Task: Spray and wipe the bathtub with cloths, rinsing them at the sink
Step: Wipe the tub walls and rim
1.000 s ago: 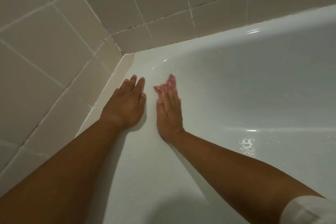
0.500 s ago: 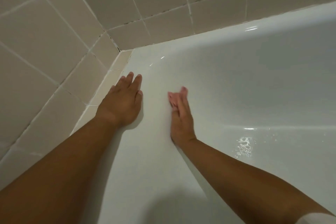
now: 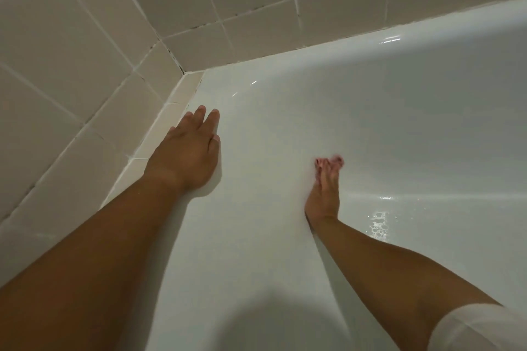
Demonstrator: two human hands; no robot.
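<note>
The white bathtub fills the middle and right of the head view, seen at its inner corner. My left hand lies flat with fingers spread on the tub's rim, next to the tiled ledge. My right hand presses against the tub's inner wall, lower down. A pink cloth sits under its fingers, and only a small bunched edge of it shows past the fingertips. Foamy water glistens on the tub floor to the right of that hand.
Beige wall tiles with dark grout lines close the corner on the left and at the back. A narrow tiled ledge runs along the tub's left edge. My white sleeve shows at the lower right.
My right hand has slid with the pink cloth down and to the right along the tub wall, away from my left hand. The left hand has stayed on the rim.
</note>
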